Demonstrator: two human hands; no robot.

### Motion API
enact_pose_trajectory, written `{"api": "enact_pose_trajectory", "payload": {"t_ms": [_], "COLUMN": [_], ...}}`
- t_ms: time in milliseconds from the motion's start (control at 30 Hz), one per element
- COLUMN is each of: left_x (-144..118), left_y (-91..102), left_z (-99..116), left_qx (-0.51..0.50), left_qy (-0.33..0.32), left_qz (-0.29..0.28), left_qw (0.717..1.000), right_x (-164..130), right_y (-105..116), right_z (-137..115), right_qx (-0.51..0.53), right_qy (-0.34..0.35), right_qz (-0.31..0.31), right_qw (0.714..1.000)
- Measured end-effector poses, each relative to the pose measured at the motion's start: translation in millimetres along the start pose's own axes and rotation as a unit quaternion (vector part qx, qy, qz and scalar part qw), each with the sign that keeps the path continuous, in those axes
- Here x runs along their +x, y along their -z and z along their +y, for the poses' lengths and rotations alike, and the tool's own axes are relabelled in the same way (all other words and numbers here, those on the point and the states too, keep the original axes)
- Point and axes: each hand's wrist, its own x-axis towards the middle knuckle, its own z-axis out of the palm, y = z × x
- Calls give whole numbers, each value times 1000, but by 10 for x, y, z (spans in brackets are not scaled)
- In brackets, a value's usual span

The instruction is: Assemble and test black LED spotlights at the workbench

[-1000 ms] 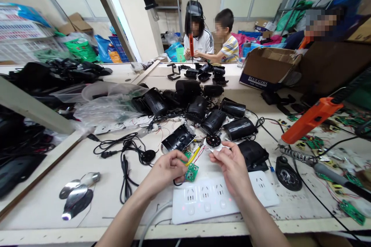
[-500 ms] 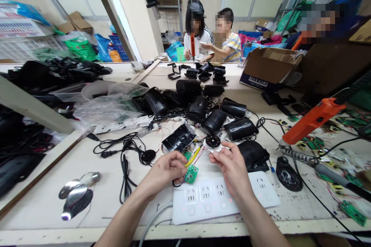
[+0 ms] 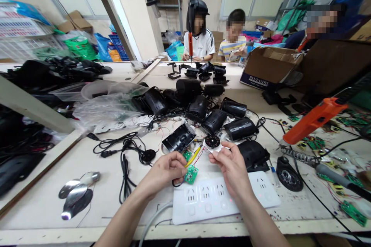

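My left hand point(image 3: 169, 168) is closed on a slim yellow-handled tool point(image 3: 193, 156), whose narrow tip points at a white part; its exact kind is unclear. Between thumb and fingers, my right hand point(image 3: 230, 162) pinches that white part with a round black disc point(image 3: 213, 141) on top. Thin red wires run below the disc towards a green circuit board point(image 3: 191, 174) beside my left fingers. Just beyond lies an open black housing point(image 3: 179, 138). A white power strip point(image 3: 226, 197) sits under my right wrist.
Several black cylindrical housings point(image 3: 214, 120) are heaped ahead. An orange-handled tool point(image 3: 314, 120) hangs at right above a soldering iron in a coil stand point(image 3: 298, 154). Black cables point(image 3: 124, 144) and shiny metal discs point(image 3: 77, 193) lie left. Co-workers sit across the bench.
My hands and what they hold stay almost still. Across the bench, the person in the striped shirt has drawn an arm back from the person in the cap, who sits more upright.
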Motion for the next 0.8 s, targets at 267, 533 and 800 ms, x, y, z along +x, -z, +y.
{"api": "enact_pose_trajectory", "payload": {"t_ms": [267, 533, 800], "left_x": [-11, -20, -14], "left_y": [16, 21, 36], "left_z": [10, 16, 13], "left_qx": [-2, 0, -9], "left_qy": [7, 17, 16], "left_qz": [-11, -9, -5], "left_qw": [1000, 1000, 1000], "right_x": [-14, -8, -16], "right_y": [40, 10, 26], "right_z": [17, 17, 32], "right_qx": [0, -1, -6], "right_qy": [0, 3, 5], "right_qz": [-17, -9, -12], "right_qw": [1000, 1000, 1000]}}
